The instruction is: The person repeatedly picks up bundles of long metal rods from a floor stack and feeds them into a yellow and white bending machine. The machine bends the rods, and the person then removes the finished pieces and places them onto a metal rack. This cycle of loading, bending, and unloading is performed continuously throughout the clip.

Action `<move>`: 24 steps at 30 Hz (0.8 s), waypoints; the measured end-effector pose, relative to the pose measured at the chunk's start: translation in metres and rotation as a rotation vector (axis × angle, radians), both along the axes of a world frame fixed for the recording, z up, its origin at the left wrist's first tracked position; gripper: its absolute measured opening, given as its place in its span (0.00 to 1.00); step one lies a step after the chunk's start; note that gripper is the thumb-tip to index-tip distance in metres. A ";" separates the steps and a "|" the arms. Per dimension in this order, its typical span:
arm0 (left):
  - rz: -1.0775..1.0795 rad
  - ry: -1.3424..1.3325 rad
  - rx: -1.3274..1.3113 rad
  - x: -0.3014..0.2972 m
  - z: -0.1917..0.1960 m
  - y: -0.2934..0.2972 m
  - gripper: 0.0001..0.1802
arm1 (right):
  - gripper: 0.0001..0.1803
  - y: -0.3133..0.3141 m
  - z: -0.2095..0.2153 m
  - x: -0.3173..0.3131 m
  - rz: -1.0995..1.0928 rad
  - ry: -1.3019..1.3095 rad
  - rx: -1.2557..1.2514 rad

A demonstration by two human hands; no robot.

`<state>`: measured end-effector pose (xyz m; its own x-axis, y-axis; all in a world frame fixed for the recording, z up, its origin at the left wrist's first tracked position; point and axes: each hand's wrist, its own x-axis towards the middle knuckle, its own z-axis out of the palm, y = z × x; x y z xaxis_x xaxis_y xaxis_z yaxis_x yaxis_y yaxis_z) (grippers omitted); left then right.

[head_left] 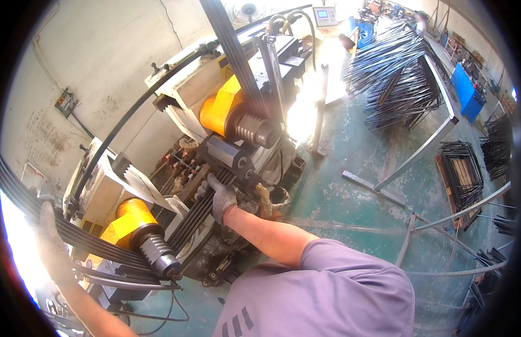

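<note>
My right hand (221,197), in a grey glove, is closed around dark metal bars (194,223) that slant between two bending heads of a machine. Their far ends pass beneath a dark steel block (225,154). At the left, my gloved left hand (51,241) grips a bundle of long dark bars (94,238), with its fingertips over the top; glare washes out part of it. This bundle runs down to a ribbed steel roller (158,253) beside a yellow housing (130,221). Another bundle of bars (229,42) rises from the far yellow housing (220,105) and its ribbed roller (256,130).
A control box with a screen (325,16) stands behind the machine. Large piles of dark rods (403,84) lie on the right. Bent metal frames (462,177) rest on a pallet. Pale metal rails (420,150) stand over the green floor (328,194). Hoses (131,115) arch over the machine.
</note>
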<state>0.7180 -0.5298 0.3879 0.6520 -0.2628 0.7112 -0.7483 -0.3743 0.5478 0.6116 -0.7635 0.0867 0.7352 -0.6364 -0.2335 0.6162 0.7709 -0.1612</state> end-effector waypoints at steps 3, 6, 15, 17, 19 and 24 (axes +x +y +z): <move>-0.017 0.088 -0.019 0.010 -0.001 0.009 0.19 | 0.08 0.000 -0.002 0.000 0.004 -0.009 -0.006; 0.036 0.189 -0.016 -0.001 0.000 0.003 0.19 | 0.08 -0.004 -0.004 -0.002 -0.019 -0.027 -0.012; -0.110 0.315 -0.057 -0.003 -0.010 0.043 0.21 | 0.09 -0.003 -0.031 -0.001 0.027 0.092 -0.006; -0.177 0.297 -0.002 -0.017 -0.007 0.036 0.23 | 0.09 -0.003 -0.035 -0.007 0.039 0.107 -0.015; -0.219 0.335 0.049 -0.012 -0.004 0.044 0.25 | 0.09 -0.005 -0.035 -0.010 0.064 0.127 -0.025; -0.178 0.302 0.137 -0.036 0.000 0.037 0.27 | 0.09 -0.007 -0.038 -0.010 0.087 0.151 -0.004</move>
